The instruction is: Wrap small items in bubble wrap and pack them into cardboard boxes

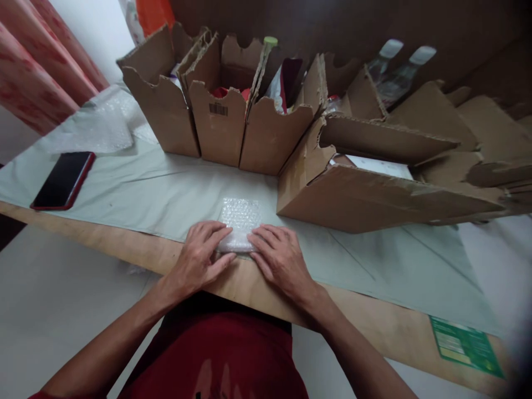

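A small piece of bubble wrap (240,223) lies flat near the front edge of the bench (245,285), about in the middle of its length, on the pale green sheet (166,194) that covers most of the bench top. Both hands press on the near part of this piece. The left hand (200,256) lies flat and open, palm down, with its fingers on the left near corner of the bubble wrap. The right hand (279,256) is also flat and open, palm down, with its fingers on the right near corner. The fingertips of the two hands are close together but do not touch. Neither hand grips anything.

Along the back edge of the bench stands a row of cut cardboard boxes (220,111), open at the top, with packets inside them. A bigger cardboard box (374,194) stands just beside the bubble wrap, to the right and behind it, toward the right end of the bench. A dark phone (63,180) with a red rim lies near the left end. A green label (465,346) sits on the front edge near the right corner.
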{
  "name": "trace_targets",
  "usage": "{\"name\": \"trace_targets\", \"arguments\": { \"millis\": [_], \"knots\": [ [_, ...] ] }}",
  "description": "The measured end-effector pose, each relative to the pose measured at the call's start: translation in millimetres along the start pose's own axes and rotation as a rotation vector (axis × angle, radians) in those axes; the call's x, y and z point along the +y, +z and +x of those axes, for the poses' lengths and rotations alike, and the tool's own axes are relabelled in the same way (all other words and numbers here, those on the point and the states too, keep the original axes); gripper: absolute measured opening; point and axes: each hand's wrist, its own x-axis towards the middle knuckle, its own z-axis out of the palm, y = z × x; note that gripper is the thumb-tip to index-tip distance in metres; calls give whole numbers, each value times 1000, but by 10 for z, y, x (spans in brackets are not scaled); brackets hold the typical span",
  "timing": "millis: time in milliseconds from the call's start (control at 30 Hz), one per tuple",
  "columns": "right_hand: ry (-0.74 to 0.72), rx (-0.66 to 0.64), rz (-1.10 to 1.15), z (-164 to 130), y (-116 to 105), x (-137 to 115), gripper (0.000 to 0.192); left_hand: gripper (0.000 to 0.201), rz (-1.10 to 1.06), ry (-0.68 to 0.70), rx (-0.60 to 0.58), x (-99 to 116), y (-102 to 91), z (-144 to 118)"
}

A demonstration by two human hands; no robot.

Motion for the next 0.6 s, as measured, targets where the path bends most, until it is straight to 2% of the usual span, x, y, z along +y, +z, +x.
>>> {"name": "trace_targets", "arguments": {
  "millis": [67, 167, 300, 400, 500, 600],
  "knots": [
    [30, -12, 91, -10, -34, -5, 23, 34, -41, 16, -47, 42, -78, -53],
    [83, -48, 176, -39, -83, -40, 25, 32, -62, -40, -80, 59, -144, -47],
    [71, 85, -43, -23, -42, -66, 31, 27, 83, -89, -45, -25, -51, 81],
    [4, 51, -131, 49, 45, -42, 32, 27, 133, -145, 22, -55, 23, 128],
    [15, 19, -63, 121, 119, 19, 26, 25, -35, -242, 139, 43, -17, 54],
    [126, 89, 108, 141, 127, 57, 22, 22, -356, -510, 155, 229, -109, -77]
  ]
}}
